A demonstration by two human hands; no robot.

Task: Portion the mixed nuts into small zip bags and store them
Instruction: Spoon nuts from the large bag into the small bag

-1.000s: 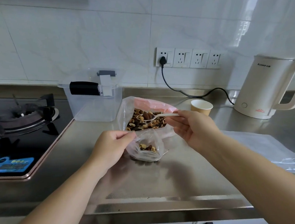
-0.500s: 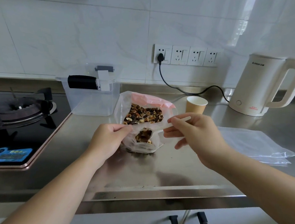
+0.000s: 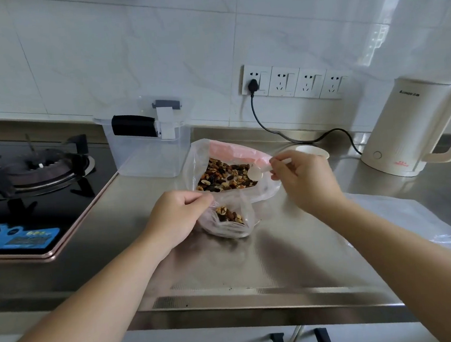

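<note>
Nuts [image 3: 226, 176] fill the big bag [image 3: 198, 156] mid-counter; at its 6 o'clock the small bag [image 3: 227, 219] stands partly filled, its rim pinched by the left hand [image 3: 179, 218]; right hand [image 3: 301, 180], at 3 o'clock of the big bag, pinches a white spoon [image 3: 258, 172], its bowl above the nuts; spare bags [image 3: 403, 220] lie at 4 o'clock.

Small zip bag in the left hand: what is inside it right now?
The small zip bag holds a small heap of mixed nuts, seen through its open mouth. The left hand pinches its rim, covering the bag's left side; anything there is hidden.
</note>
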